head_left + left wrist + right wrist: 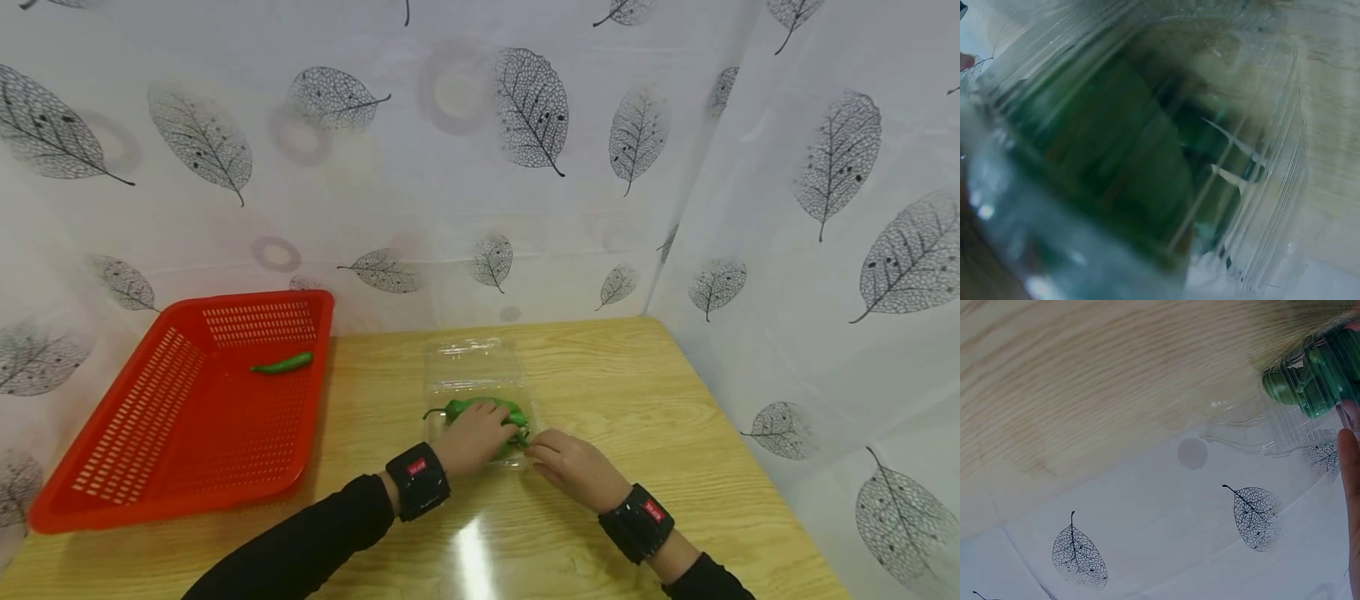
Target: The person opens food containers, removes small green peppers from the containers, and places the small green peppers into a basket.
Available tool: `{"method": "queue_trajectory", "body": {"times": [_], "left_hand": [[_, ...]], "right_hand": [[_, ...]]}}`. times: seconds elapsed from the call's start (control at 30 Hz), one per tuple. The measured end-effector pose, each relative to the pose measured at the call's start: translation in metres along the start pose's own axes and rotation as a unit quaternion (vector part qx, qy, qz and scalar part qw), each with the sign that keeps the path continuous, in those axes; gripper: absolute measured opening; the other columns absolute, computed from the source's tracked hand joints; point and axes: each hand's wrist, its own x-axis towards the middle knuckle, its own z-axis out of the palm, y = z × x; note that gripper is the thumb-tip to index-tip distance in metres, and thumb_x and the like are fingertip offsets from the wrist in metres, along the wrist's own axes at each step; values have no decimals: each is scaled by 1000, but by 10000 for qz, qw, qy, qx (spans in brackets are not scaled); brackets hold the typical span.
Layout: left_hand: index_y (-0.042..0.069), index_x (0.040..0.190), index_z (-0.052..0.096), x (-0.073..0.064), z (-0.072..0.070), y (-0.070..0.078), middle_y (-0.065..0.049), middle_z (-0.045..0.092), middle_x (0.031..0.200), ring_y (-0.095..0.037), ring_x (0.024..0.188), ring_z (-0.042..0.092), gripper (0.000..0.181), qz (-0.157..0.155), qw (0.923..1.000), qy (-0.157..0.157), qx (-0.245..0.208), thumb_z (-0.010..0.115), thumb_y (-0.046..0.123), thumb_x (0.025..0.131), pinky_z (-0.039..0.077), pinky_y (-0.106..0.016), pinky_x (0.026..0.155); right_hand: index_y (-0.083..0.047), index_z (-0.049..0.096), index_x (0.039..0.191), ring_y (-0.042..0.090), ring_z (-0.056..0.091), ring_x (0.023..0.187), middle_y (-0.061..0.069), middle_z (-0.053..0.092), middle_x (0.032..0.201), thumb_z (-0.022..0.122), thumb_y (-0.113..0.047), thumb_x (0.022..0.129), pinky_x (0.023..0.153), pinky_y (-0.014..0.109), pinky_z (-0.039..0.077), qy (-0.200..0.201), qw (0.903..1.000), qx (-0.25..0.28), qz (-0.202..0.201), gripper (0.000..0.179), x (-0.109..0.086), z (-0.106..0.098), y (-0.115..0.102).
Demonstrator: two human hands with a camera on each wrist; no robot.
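Observation:
Several green chili peppers [513,411] lie in a clear plastic clamshell box [474,372], its lid folded back toward the wall. My left hand [471,437] curves its fingers over the peppers and holds them down in the box; one dark stem sticks out to its left. At the box's right front corner is my right hand [576,468], thumb and fingers bent, fingertips right at a pepper's end; I cannot tell whether they pinch it. In the right wrist view, a finger [1350,487] lies alongside the box [1282,425]. Blurred green peppers [1110,156] fill the left wrist view through the plastic.
To the left a red plastic basket [311,417] with slotted sides holds a single green chili pepper [282,364]. The wooden table [615,375] meets a leaf-print sheet [450,183] at the back and right. Black bands circle both wrists.

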Motion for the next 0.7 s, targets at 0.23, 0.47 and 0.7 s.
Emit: {"method": "queue_trajectory", "body": {"times": [0.23,0.47,0.7], "left_hand": [[16,120,62,2,6,3,-1,60,117,-17,110,56,31,-62,10000,18,-62,63,16,89,47,-30,95],[16,118,63,4,12,3,0,58,114,-16,107,55,29,-136,9998,124,-43,61,15,90,48,-30,93],[16,120,62,3,11,3,-2,57,116,-16,106,55,30,-158,9997,134,-163,61,17,90,48,-28,92]], "right_hand": [[-9,69,92,9,63,86,-1,64,93,83,-6,65,75,15,51,32,10000,18,9,31,0,1,-1],[-9,68,93,9,63,86,-2,64,93,82,-6,65,76,16,51,62,9999,94,-3,31,0,2,0],[-10,68,93,9,63,86,-2,63,93,82,-6,65,76,16,51,35,10000,41,19,31,0,2,-1]]}}
